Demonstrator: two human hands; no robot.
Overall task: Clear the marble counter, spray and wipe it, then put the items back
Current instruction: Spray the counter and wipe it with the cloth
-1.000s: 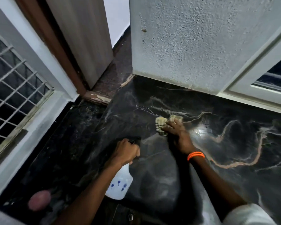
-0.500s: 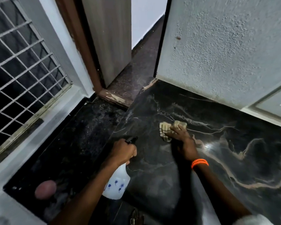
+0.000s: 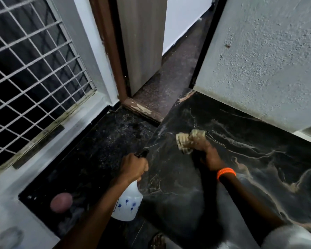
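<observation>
Black veined marble bench (image 3: pixel 258 159) extends right of both hands. Right hand (image 3: pixel 207 153) presses the beige cloth (image 3: pixel 188 141) onto its far-left corner. Left hand (image 3: pixel 133 167) grips the spray bottle (image 3: pixel 127 203) alongside, nozzle forward.

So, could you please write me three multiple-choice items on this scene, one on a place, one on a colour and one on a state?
1. Where does the cloth lie?
A. on the marble counter
B. on the window grille
C. on the doorstep

2. What colour is the wristband?
A. green
B. orange
C. white

3. What is the left hand doing?
A. lying flat
B. pointing
C. gripping the spray bottle

Key: 1 A, the right hand presses it onto the veined stone; 2 B, bright orange beads on the right wrist; 3 C, fingers curl round the bottle's neck.
</observation>
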